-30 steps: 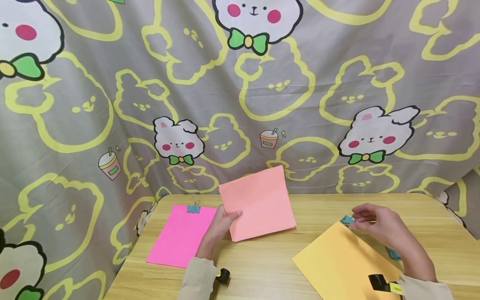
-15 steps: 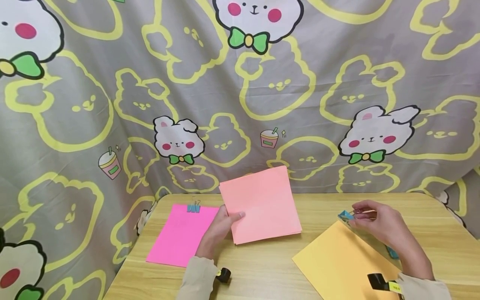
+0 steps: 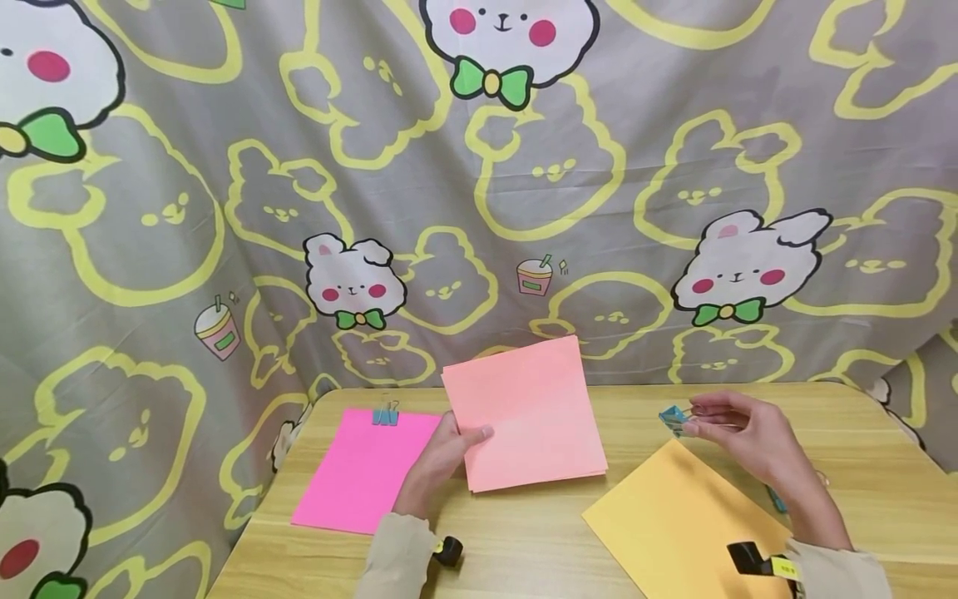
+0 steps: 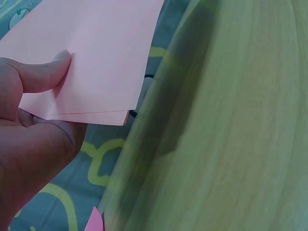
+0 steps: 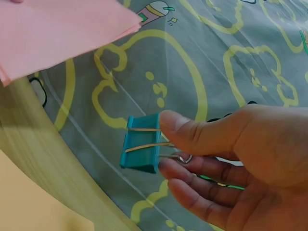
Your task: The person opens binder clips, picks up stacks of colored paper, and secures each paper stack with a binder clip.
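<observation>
My left hand (image 3: 441, 457) grips a stack of light pink paper (image 3: 531, 416) by its left edge, thumb on the front and fingers behind. The sheets stand tilted up above the table, their edges slightly out of line in the left wrist view. In my right hand (image 3: 756, 433) a teal binder clip (image 5: 143, 144) is pinched by its wire handles between thumb and fingers; its mouth points left toward the pink stack, apart from it. Below the right hand lies yellow-orange paper (image 3: 681, 524), turned at an angle on the table.
At the left, bright pink paper (image 3: 359, 474) lies on the wooden table (image 3: 524, 549) with a teal binder clip (image 3: 385, 415) on its top edge. Another teal clip (image 3: 776, 499) lies partly hidden behind the right forearm. A patterned curtain (image 3: 449, 191) hangs behind the table.
My right hand has lifted and moved left with the binder clip, away from the yellow-orange paper's corner. The light pink stack has shifted slightly right and turned a little in my left hand.
</observation>
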Demonstrator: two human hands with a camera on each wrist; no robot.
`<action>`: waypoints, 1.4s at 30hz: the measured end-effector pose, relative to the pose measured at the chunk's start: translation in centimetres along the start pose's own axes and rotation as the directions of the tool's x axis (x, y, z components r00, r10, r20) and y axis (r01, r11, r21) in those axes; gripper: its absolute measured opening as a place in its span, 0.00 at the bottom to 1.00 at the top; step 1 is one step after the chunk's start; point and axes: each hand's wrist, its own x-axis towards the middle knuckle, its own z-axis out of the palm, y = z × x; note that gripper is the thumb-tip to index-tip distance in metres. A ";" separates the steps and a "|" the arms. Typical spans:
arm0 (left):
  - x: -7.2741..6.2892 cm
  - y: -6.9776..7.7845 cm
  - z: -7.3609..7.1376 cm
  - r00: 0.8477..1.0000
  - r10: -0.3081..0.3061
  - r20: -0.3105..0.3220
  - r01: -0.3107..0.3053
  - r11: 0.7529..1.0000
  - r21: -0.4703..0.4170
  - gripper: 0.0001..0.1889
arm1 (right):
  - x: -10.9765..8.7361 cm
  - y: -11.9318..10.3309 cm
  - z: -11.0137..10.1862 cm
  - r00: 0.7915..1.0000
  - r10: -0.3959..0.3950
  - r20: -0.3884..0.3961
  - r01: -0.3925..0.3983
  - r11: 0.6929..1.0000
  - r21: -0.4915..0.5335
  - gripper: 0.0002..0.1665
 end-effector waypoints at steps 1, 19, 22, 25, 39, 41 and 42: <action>0.0 0.0 0.0 1.000 -0.003 -0.002 0.003 1.000 0.002 0.16 | 0.0 0.0 0.1 1.000 0.001 0.002 -0.001 1.000 0.018 0.25; -0.3 0.9 1.4 0.999 -0.012 0.048 0.012 1.000 0.005 0.15 | 0.5 -0.3 1.6 0.996 0.079 -0.031 -0.054 0.866 0.498 0.12; -0.3 1.1 1.8 0.998 -0.003 0.068 0.003 1.000 -0.002 0.15 | 0.6 -0.4 2.0 0.996 0.086 -0.028 -0.055 0.824 0.564 0.12; -0.3 1.2 2.1 0.996 0.012 0.088 -0.012 1.000 -0.004 0.15 | 0.7 -0.4 2.6 0.997 0.080 -0.019 -0.056 0.826 0.562 0.11; -0.3 1.1 3.0 0.994 0.035 0.104 -0.032 0.999 -0.029 0.13 | 0.8 -0.8 4.8 0.998 0.053 0.025 -0.056 0.740 0.670 0.06; -0.2 1.1 3.1 0.995 0.028 0.100 -0.025 0.999 -0.029 0.13 | 0.8 -0.9 5.0 0.998 0.053 0.023 -0.055 0.740 0.671 0.06; -0.2 1.1 3.1 0.995 0.026 0.100 -0.023 0.999 -0.030 0.14 | 0.9 -0.9 5.2 0.998 0.054 0.022 -0.054 0.743 0.667 0.06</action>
